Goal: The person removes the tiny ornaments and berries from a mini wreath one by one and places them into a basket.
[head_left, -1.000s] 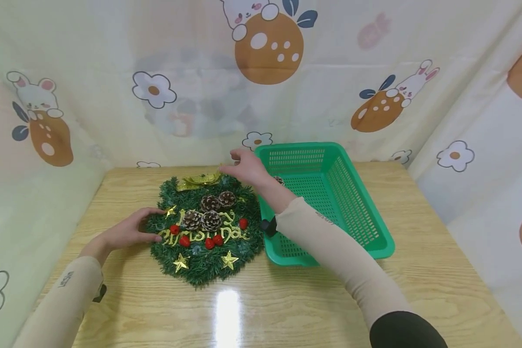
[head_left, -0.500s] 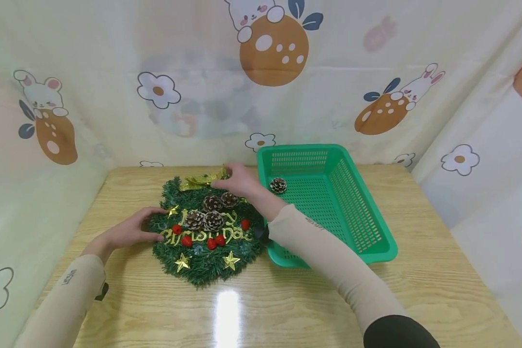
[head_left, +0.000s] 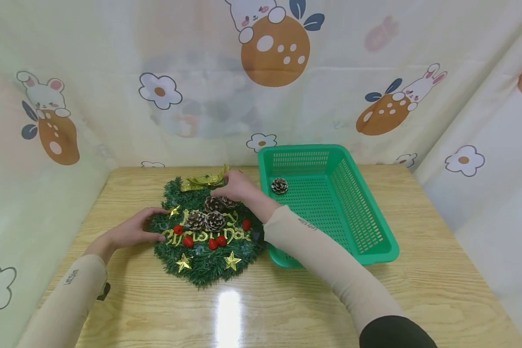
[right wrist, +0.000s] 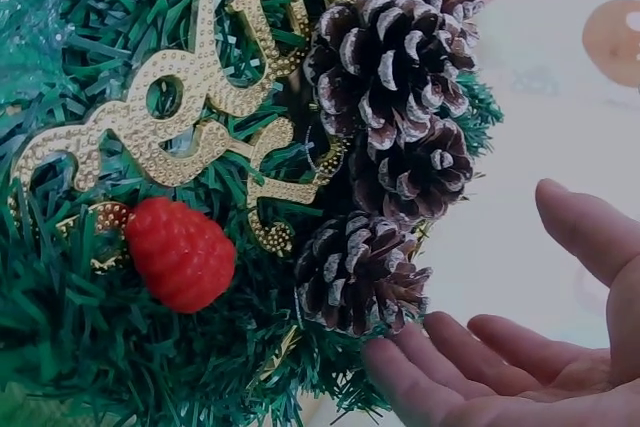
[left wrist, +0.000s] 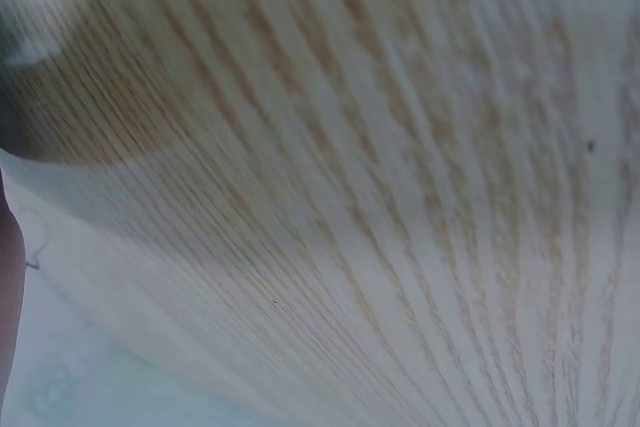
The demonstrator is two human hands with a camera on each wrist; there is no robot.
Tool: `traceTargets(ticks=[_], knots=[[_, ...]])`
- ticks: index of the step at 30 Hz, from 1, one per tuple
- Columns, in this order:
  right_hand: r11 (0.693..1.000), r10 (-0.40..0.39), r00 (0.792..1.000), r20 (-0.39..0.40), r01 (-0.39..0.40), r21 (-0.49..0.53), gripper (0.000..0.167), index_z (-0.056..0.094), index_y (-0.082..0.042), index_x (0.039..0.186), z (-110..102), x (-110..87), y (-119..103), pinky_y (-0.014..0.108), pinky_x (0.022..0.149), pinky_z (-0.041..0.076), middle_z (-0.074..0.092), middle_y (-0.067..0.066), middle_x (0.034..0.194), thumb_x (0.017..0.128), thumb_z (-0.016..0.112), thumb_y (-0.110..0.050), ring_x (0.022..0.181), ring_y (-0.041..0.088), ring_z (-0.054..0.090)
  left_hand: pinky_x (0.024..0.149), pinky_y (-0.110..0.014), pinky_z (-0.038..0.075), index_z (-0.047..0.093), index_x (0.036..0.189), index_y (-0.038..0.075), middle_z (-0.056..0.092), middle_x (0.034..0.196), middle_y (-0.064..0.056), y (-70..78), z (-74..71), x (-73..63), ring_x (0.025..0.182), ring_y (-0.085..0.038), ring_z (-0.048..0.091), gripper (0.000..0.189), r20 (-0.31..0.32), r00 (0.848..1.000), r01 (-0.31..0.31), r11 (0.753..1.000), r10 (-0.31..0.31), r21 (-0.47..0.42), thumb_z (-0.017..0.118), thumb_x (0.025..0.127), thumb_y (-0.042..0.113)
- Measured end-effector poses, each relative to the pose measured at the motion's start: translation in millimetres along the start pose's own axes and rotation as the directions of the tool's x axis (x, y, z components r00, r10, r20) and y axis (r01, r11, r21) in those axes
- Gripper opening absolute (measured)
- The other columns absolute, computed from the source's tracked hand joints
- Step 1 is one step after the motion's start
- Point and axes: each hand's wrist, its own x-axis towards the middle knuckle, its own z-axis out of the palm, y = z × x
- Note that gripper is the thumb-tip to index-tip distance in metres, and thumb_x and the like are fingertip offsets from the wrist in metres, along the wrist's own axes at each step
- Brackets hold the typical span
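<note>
A round green Christmas wreath (head_left: 209,275) lies flat on the table, bearing gold "Christmas" lettering (head_left: 235,234), red berries (right wrist: 180,254) and gold stars (head_left: 232,261). Several brown pine cones (head_left: 215,221) with white-tipped scales sit near its middle. My left hand (head_left: 135,227) rests at the wreath's left edge, thumb and fingers spread apart. Over the upper right part is my right hand (head_left: 239,186); in the right wrist view its fingertips come right to the lowest pine cone (right wrist: 360,272), thumb held well away. A gold ribbon bow (head_left: 204,181) tops the wreath.
A green plastic basket (head_left: 369,212) stands right beside the wreath, with one pine cone (head_left: 280,185) in its left corner. The wooden table (head_left: 156,309) meets a printed curtain (head_left: 191,125) at its back edge. The left wrist view shows mostly blurred wood grain.
My right hand has come down and toward me from above the bow to the upper pine cones. The cone in the basket is now uncovered by the arm. The left hand stays put.
</note>
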Motion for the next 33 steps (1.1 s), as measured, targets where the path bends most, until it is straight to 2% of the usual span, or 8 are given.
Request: traceTargets(ticks=[4,10,14,17,19,22,26,33], knots=[[0.999,0.024,1.0,0.018,-0.023,-0.049,0.072,0.04,-0.002,0.147,1,-1.6,-1,0.044,0.101,0.046,0.043,0.015,0.149,0.091,0.071,-0.033,0.132,0.031,0.045,0.111,-0.068,0.015,0.04,0.144,0.004,0.031,0.15,-0.025,-0.3,0.0,0.2,0.14,-0.048,0.021,0.074,0.0,1.0,0.001,1.0,-0.001,0.001,0.078,0.084,0.026],[0.994,0.042,0.999,0.027,-0.039,-0.103,0.069,0.043,-0.001,0.145,3,-3.2,-1,0.043,0.1,0.048,0.046,0.014,0.147,0.09,0.071,-0.03,0.128,0.031,0.049,0.111,-0.068,0.014,0.04,0.144,0.005,0.031,0.15,-0.025,0.1,-0.3,-0.1,0.14,-0.048,0.021,0.074,-0.001,1.0,0.003,1.0,-0.003,-0.001,0.078,0.084,0.025],[0.989,0.04,0.999,0.029,-0.036,-0.14,0.066,0.045,0.0,0.144,5,-1.8,1,0.037,0.09,0.051,0.048,0.013,0.145,0.089,0.072,-0.025,0.121,0.028,0.054,0.111,-0.068,0.013,0.04,0.144,0.004,0.031,0.151,-0.025,1.7,0.1,-0.5,0.14,-0.048,0.02,0.074,0.001,1.0,0.005,1.0,-0.005,-0.005,0.078,0.084,0.025],[0.987,0.041,0.998,0.039,-0.034,-0.155,0.066,0.044,-0.001,0.145,7,-0.9,3,0.034,0.079,0.049,0.049,0.012,0.145,0.088,0.072,-0.021,0.111,0.026,0.057,0.111,-0.069,0.013,0.04,0.144,0.004,0.03,0.151,-0.025,2.3,0.5,-0.3,0.14,-0.049,0.019,0.074,0.004,1.0,0.006,1.0,-0.006,-0.009,0.078,0.084,0.026],[0.988,0.046,0.998,0.051,-0.037,-0.153,0.065,0.044,-0.002,0.145,8,-0.7,5,0.034,0.076,0.048,0.049,0.012,0.145,0.088,0.072,-0.019,0.107,0.026,0.057,0.111,-0.069,0.014,0.04,0.144,0.005,0.03,0.151,-0.025,1.6,0.7,0.1,0.14,-0.048,0.02,0.074,0.004,1.0,0.003,1.0,-0.003,-0.007,0.078,0.084,0.025],[0.983,0.04,0.997,0.06,-0.029,-0.179,0.061,0.047,-0.004,0.143,10,-0.1,7,0.036,0.084,0.051,0.051,0.011,0.144,0.089,0.071,-0.018,0.114,0.027,0.057,0.111,-0.069,0.013,0.04,0.144,0.004,0.031,0.151,-0.025,0.1,1.3,0.7,0.14,-0.049,0.02,0.074,0.002,1.0,-0.005,1.0,0.005,0.003,0.078,0.084,0.025],[0.974,0.018,0.998,0.062,-0.003,-0.228,0.054,0.051,-0.006,0.141,12,0.8,9,0.038,0.095,0.05,0.053,0.009,0.142,0.091,0.069,-0.016,0.128,0.03,0.049,0.11,-0.069,0.014,0.039,0.144,0.004,0.03,0.151,-0.025,-0.9,1.8,0.8,0.14,-0.049,0.02,0.074,0.001,1.0,-0.004,1.0,0.004,0.004,0.077,0.084,0.025],[0.965,-0.005,0.998,0.064,0.022,-0.26,0.046,0.056,-0.007,0.138,12,0.8,9,0.035,0.092,0.05,0.056,0.008,0.139,0.093,0.064,-0.008,0.128,0.03,0.049,0.111,-0.069,0.013,0.039,0.144,0.004,0.029,0.151,-0.026,-0.3,1.0,0.5,0.14,-0.049,0.019,0.075,0.003,1.0,-0.006,1.0,0.006,0.011,0.077,0.085,0.026]])
